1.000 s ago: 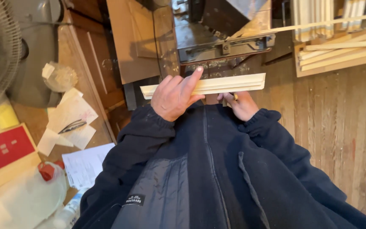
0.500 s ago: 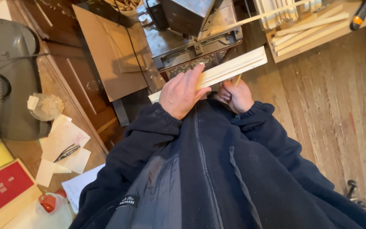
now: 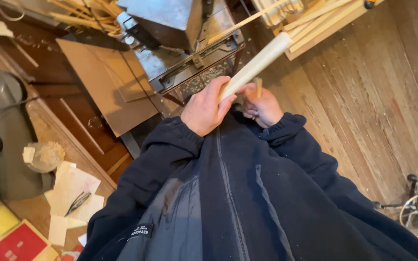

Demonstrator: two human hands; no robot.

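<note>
Gripping a pale wooden strip [image 3: 255, 65] near its lower end, the left hand [image 3: 204, 108] is curling its fingers over the top of the wood, with the thumb pressing against the side. The strip is slanting up and away from the body, its far end reaching over the edge of the wooden board [image 3: 339, 29] that is carrying a stack of similar pale slats [image 3: 315, 21]. The right hand [image 3: 263, 106] is sitting just beside the left, closed into a loose fist around a thin wooden stick [image 3: 258, 87] that is poking upward just beside the strip; whether it is touching the strip I cannot tell. Both hands are emerging from the dark navy sleeves of a zipped jacket [image 3: 247, 193], which is filling the lower half of the view.

Beyond the hands, a metal machine [image 3: 180, 43] is standing on a dark frame, with a flat brown board [image 3: 107, 82] leaning beside it. Worn wooden floor planks [image 3: 364, 106] are running under everything. Off to the left, a grey fan [image 3: 1, 135] is standing near scattered sheets of paper [image 3: 71, 193], and a pair of scissors [image 3: 77, 203] is lying on them. A red box [image 3: 18, 244] is showing at the bottom left corner, and a small wheeled metal frame [image 3: 414, 208] is resting on the floor at the far right.
</note>
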